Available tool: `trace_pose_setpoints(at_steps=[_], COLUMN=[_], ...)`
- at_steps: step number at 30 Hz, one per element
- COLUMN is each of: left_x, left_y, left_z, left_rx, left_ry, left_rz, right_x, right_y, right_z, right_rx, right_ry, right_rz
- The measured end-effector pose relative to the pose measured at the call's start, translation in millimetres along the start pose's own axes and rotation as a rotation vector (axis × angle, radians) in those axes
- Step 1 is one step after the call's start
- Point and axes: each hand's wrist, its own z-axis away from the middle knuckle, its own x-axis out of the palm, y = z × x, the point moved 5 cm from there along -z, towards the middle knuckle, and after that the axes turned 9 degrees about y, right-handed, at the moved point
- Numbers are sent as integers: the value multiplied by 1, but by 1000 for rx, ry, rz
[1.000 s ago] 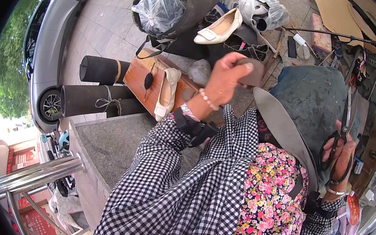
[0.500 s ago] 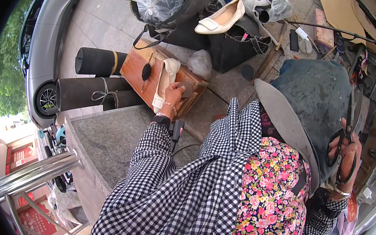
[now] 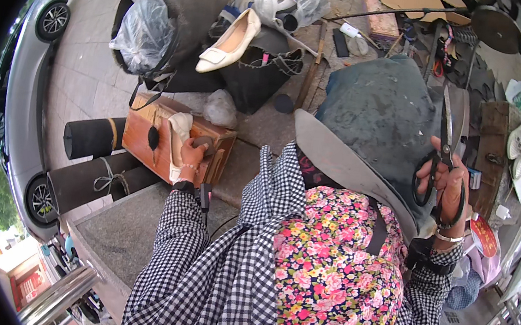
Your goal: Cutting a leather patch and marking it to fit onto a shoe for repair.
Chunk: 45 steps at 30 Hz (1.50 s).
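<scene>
"What has moved?"

"The left hand, mostly. A second ago it was raised near the tip of the grey sheet; now it is down to the left, at the wooden box, with the brown piece. The whole view has swung as well."

"How is that hand set?"

"Fingers curled in, closed around the brown piece, just beside the white shoe lying on the box. I can't tell whether piece and shoe touch."

"And the right hand?"

"Wrapped around the handles of the black scissors, blades pointing to the far side. They are clear of the grey sheet, which curves along the near edge of the dark cloth."

"So what is done, and what is left?"

"The brown piece is loose from the sheet and has reached the box; that much is done. I see it joined to neither shoe. The second shoe lies farther off, on the black bag, with no hand near it. How much work remains, I can't judge."
</scene>
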Motion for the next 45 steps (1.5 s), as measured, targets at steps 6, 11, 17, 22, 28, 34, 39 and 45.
trace_pose_setpoints(at_steps=[6, 11, 17, 22, 28, 34, 39, 45], left_x=[-19, -2, -13, -16, -41, -59, -38, -31], left_y=[30, 24, 17, -22, -65, -45, -43, -91], left_z=[14, 5, 39, 49, 19, 25, 18, -14], left_rx=[14, 74, -186, -417, -238, -456, -389, 8], left_ry=[-75, 6, -116, -225, -86, -128, -160, 55], left_rz=[-27, -142, 78, 308, 123, 236, 105, -287], right_x=[-8, -26, -23, -14, -10, -11, -9, -6], right_y=[11, 26, 35, 32, 28, 31, 27, 24], right_z=[1, 2, 1, -2, -5, -5, -5, -5], right_rx=[2, -25, 11, 8, 0, 6, -6, -15], right_ry=[7, 43, 38, 39, 21, 12, -2, -3], right_rz=[-206, -188, -224, -225, -167, -166, -140, -145])
